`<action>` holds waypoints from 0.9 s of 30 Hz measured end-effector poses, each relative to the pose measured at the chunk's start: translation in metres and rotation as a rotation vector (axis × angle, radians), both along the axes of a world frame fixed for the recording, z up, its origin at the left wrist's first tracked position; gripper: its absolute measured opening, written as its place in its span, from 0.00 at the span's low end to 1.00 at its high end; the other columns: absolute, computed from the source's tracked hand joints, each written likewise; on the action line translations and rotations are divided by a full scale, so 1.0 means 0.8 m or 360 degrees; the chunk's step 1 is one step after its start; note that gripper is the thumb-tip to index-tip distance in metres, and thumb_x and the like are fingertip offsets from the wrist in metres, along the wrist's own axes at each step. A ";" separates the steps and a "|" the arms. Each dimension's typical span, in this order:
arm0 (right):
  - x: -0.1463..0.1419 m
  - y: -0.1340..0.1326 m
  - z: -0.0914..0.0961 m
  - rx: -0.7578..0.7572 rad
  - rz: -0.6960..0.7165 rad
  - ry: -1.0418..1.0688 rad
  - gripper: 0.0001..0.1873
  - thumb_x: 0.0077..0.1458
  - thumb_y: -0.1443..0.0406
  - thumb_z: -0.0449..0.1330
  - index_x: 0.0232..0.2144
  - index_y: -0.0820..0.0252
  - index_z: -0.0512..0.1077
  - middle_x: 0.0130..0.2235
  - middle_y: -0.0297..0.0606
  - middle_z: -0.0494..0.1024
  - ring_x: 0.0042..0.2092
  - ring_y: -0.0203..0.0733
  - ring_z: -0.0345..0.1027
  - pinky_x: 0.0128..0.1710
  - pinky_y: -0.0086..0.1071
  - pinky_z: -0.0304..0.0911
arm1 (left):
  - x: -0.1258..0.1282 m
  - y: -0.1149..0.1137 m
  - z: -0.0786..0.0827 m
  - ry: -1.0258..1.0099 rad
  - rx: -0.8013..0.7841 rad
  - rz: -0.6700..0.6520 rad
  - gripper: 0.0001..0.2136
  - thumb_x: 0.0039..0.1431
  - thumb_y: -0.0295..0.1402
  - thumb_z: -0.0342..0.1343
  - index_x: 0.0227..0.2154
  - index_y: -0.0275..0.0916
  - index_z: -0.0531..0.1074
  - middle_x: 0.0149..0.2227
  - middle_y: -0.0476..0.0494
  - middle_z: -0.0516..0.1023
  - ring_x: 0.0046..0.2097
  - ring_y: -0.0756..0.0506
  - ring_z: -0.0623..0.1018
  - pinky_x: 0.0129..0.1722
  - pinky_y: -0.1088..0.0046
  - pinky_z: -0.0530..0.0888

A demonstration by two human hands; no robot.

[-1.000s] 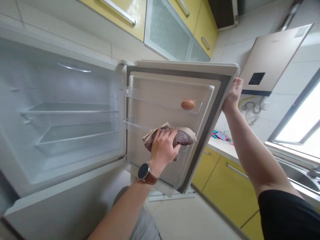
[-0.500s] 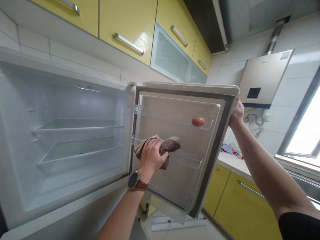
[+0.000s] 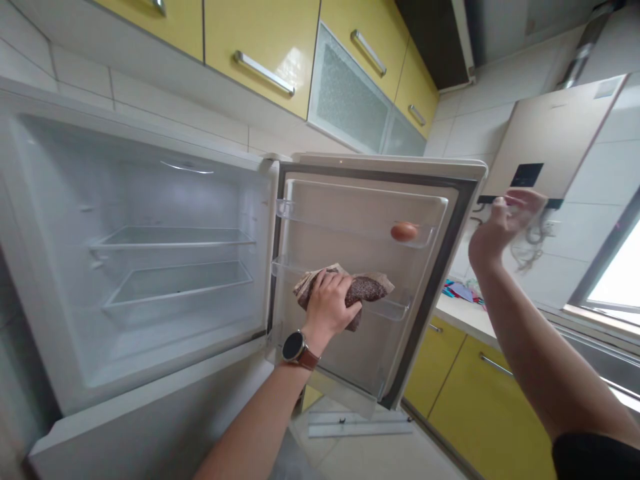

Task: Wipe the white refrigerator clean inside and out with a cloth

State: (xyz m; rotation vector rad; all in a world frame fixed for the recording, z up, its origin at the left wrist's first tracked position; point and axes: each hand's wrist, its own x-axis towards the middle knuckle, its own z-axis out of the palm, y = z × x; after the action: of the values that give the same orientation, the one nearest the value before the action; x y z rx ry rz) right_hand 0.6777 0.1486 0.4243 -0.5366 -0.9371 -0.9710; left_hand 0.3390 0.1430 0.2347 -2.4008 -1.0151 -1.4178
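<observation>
My left hand (image 3: 330, 303), with a watch at its wrist, is closed around a brown cloth (image 3: 367, 288) with a beige side. It holds the cloth in front of the lower shelf on the inner side of the open fridge door (image 3: 345, 230). Off the door's outer edge, my right hand (image 3: 505, 223) is raised in the air with bent fingers, slightly blurred and holding nothing. A round reddish-brown thing, perhaps an onion or egg (image 3: 404, 231), sits in the clear upper door shelf (image 3: 350, 230).
To the left, the fridge compartment (image 3: 185, 340) has two glass shelves (image 3: 180, 283). Yellow cabinets (image 3: 260, 40) hang above. A water heater (image 3: 555, 133) is on the wall behind my right hand. Colourful cloths (image 3: 463, 291) lie on the counter at right.
My right hand has let go of the door's edge and moved away to the right. The left hand with the cloth has shifted slightly right, and the view has tilted a little.
</observation>
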 end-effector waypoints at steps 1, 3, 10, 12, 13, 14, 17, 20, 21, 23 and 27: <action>-0.024 -0.021 -0.027 -0.0007 -0.0071 -0.0160 0.02 0.67 0.66 0.55 0.39 0.57 0.67 0.41 0.43 0.72 0.42 0.42 0.67 0.40 0.38 0.60 | -0.001 0.001 0.001 0.0022 0.0002 0.0001 0.15 0.61 0.38 0.63 0.49 0.41 0.76 0.52 0.41 0.81 0.57 0.37 0.75 0.72 0.53 0.59; -0.073 -0.059 -0.088 -0.0406 -0.0173 -0.0781 0.07 0.67 0.67 0.53 0.34 0.56 0.67 0.33 0.38 0.71 0.35 0.40 0.65 0.38 0.37 0.60 | -0.003 0.003 0.002 0.0057 0.0008 0.0016 0.16 0.61 0.38 0.62 0.50 0.41 0.76 0.53 0.40 0.81 0.58 0.37 0.75 0.72 0.53 0.59; -0.154 -0.069 -0.235 -0.1467 -0.0503 -0.1187 0.09 0.69 0.59 0.59 0.37 0.56 0.74 0.32 0.37 0.80 0.34 0.41 0.70 0.35 0.35 0.57 | -0.025 0.020 0.009 0.0066 -0.0033 0.0172 0.14 0.62 0.38 0.60 0.49 0.41 0.77 0.52 0.40 0.81 0.57 0.36 0.76 0.70 0.53 0.62; -0.155 -0.057 -0.245 -0.1377 -0.0496 -0.0996 0.12 0.70 0.59 0.59 0.33 0.56 0.74 0.30 0.35 0.80 0.31 0.40 0.69 0.35 0.35 0.57 | -0.033 0.026 0.010 0.0050 -0.0048 0.0211 0.14 0.62 0.38 0.59 0.49 0.40 0.77 0.52 0.39 0.81 0.57 0.36 0.76 0.70 0.53 0.62; -0.156 -0.054 -0.247 -0.1329 -0.0488 -0.0932 0.14 0.70 0.59 0.59 0.31 0.55 0.74 0.29 0.34 0.80 0.31 0.39 0.69 0.34 0.35 0.57 | -0.035 0.028 0.009 0.0042 -0.0053 0.0225 0.15 0.62 0.37 0.59 0.49 0.40 0.77 0.52 0.39 0.81 0.57 0.36 0.76 0.70 0.53 0.61; -0.158 -0.052 -0.249 -0.1286 -0.0479 -0.0890 0.15 0.70 0.60 0.59 0.29 0.55 0.73 0.28 0.34 0.80 0.30 0.39 0.69 0.34 0.35 0.57 | -0.034 0.028 0.009 0.0035 -0.0055 0.0232 0.15 0.62 0.37 0.59 0.50 0.40 0.77 0.52 0.39 0.81 0.58 0.36 0.75 0.71 0.53 0.61; -0.164 -0.051 -0.251 -0.1214 -0.0435 -0.0829 0.16 0.69 0.63 0.58 0.26 0.56 0.71 0.25 0.35 0.77 0.29 0.39 0.68 0.34 0.35 0.56 | -0.018 0.016 0.004 0.0044 -0.0041 0.0180 0.17 0.62 0.38 0.59 0.52 0.41 0.76 0.53 0.40 0.81 0.59 0.36 0.74 0.72 0.52 0.58; -0.167 -0.053 -0.253 -0.1144 -0.0404 -0.0766 0.19 0.66 0.65 0.57 0.22 0.55 0.65 0.22 0.35 0.72 0.27 0.39 0.65 0.32 0.35 0.56 | 0.007 -0.003 -0.001 0.0119 -0.0002 0.0035 0.19 0.62 0.40 0.61 0.54 0.42 0.75 0.56 0.41 0.80 0.62 0.37 0.72 0.74 0.52 0.54; -0.166 -0.053 -0.253 -0.1127 -0.0390 -0.0756 0.19 0.66 0.65 0.57 0.21 0.55 0.63 0.22 0.35 0.71 0.27 0.39 0.65 0.31 0.35 0.56 | 0.011 -0.007 -0.002 0.0144 0.0008 -0.0010 0.20 0.62 0.40 0.61 0.55 0.42 0.74 0.57 0.41 0.79 0.63 0.37 0.71 0.75 0.53 0.53; -0.161 -0.053 -0.253 -0.1130 -0.0337 -0.0775 0.18 0.65 0.66 0.57 0.21 0.55 0.65 0.22 0.35 0.72 0.27 0.39 0.66 0.31 0.34 0.58 | 0.011 -0.008 -0.004 0.0167 0.0016 -0.0059 0.21 0.62 0.41 0.62 0.57 0.43 0.73 0.58 0.42 0.78 0.64 0.38 0.71 0.75 0.53 0.53; -0.142 -0.053 -0.248 -0.1146 -0.0177 -0.0982 0.08 0.65 0.68 0.59 0.35 0.57 0.78 0.31 0.36 0.83 0.31 0.40 0.76 0.35 0.35 0.65 | -0.032 0.021 -0.005 0.0142 -0.0031 0.0028 0.23 0.62 0.39 0.61 0.60 0.43 0.72 0.60 0.43 0.78 0.65 0.39 0.71 0.75 0.54 0.53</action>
State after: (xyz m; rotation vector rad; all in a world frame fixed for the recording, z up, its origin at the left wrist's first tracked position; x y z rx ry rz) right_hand 0.5638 0.1064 0.2261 -0.9196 -1.8558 -0.8959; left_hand 0.3138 0.1600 0.2305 -2.4389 -1.0301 -1.2882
